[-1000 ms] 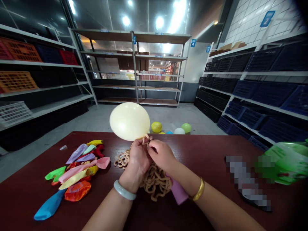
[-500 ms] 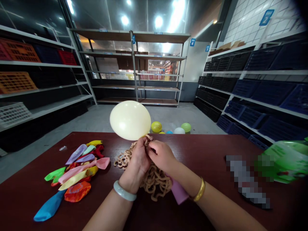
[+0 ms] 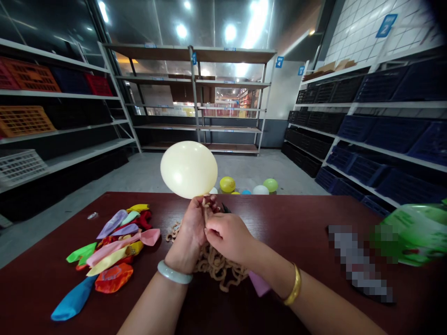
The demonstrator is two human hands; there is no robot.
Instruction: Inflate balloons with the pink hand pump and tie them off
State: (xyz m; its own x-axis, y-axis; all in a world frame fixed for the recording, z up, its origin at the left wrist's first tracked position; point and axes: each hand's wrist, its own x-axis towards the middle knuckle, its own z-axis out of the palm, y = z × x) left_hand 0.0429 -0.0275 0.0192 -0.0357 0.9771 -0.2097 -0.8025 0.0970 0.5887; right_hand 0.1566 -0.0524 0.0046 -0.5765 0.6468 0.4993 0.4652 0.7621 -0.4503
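My left hand [image 3: 193, 221] is closed at the neck of an inflated pale yellow balloon [image 3: 189, 170], which stands above the table's far edge. A strand of brown cord [image 3: 206, 211] runs up along those fingers to the balloon's neck. My right hand [image 3: 228, 235] pinches this strand just below, its fingertips against my left palm. Under both hands lies a tangled heap of the same cord [image 3: 221, 267]. Part of a purple piece [image 3: 259, 284] shows beneath my right forearm. A thin dark tip [image 3: 226, 208] sticks out behind my right hand; its kind is hidden.
Several uninflated balloons [image 3: 115, 249] lie in a pile on the left of the dark red table [image 3: 293, 214]. At the right are a blurred long object [image 3: 359, 265] and a green bag [image 3: 412, 232]. Inflated balloons [image 3: 227, 184] rest on the floor beyond; shelves [image 3: 228, 128] stand around.
The balloon and my left hand have risen slightly. My right hand has moved left and down, stretching the cord strand below the balloon's neck. A dark tip has come into view.
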